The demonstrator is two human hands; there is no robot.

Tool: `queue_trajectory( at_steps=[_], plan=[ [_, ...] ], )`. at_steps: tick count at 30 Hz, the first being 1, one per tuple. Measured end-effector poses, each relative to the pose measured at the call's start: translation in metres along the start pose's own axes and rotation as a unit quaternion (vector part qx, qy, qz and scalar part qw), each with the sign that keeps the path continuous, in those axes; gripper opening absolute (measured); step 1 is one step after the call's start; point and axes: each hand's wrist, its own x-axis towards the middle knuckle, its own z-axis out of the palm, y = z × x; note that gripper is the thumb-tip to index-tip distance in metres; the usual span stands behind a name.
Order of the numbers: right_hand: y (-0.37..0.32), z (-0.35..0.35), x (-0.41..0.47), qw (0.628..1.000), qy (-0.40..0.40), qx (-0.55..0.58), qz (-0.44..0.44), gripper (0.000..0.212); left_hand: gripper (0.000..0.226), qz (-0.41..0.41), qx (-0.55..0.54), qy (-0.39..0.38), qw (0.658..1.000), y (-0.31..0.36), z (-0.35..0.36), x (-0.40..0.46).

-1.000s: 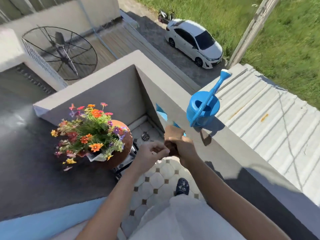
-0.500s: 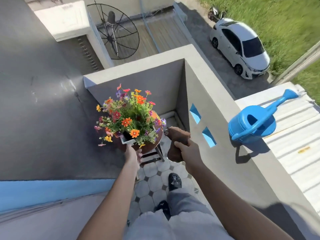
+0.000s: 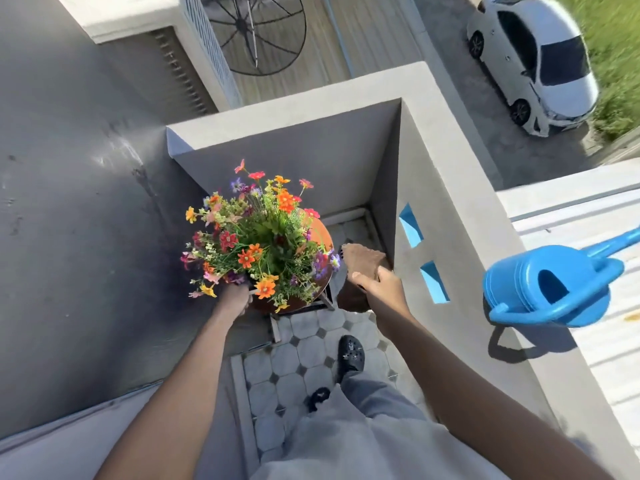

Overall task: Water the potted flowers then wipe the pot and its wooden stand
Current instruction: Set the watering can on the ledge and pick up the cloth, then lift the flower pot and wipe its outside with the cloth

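Observation:
A bunch of orange, red, purple and yellow flowers [image 3: 263, 237] fills a round brown pot [image 3: 322, 233] in the balcony corner. The pot rests on a wooden stand [image 3: 277, 323], mostly hidden under it. My left hand [image 3: 235, 299] reaches under the blooms and grips the pot's near left rim. My right hand [image 3: 377, 282] holds a brown cloth [image 3: 360, 265] just right of the pot, close to the parapet wall. A blue watering can [image 3: 550, 289] stands on top of the parapet at the right.
The grey parapet [image 3: 450, 209] has two blue cut-outs and bounds the narrow tiled floor [image 3: 304, 358] on the right; a grey wall closes the left. My black shoe [image 3: 349, 355] stands behind the stand. A white car and a satellite dish lie far below.
My left hand has gone from the cloth to the pot's rim. My right hand carried the cloth down beside the pot. The view has swung left, so the watering can sits further right.

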Motion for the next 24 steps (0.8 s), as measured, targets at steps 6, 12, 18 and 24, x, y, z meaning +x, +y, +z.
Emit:
queue_trajectory(
  at_steps=[6, 12, 18, 24],
  plan=[
    [-0.005, 0.0, 0.012, 0.999, -0.004, -0.042, -0.031, 0.013, 0.042, -0.002, 0.067, -0.029, 0.997, 0.008, 0.0, -0.006],
    [-0.001, -0.001, 0.008, 0.999, -0.002, -0.04, -0.032, 0.011, 0.042, -0.022, -0.004, -0.082, 0.996, 0.01, 0.029, -0.021],
    [0.007, -0.006, -0.009, 0.999, 0.02, -0.018, -0.042, 0.014, 0.035, -0.01, -0.104, -0.104, 0.989, 0.009, 0.031, -0.037],
    [0.007, 0.0, -0.042, 0.997, 0.034, 0.018, -0.069, 0.026, 0.028, 0.016, -0.23, -0.113, 0.967, 0.031, 0.0, -0.087]
  ],
)
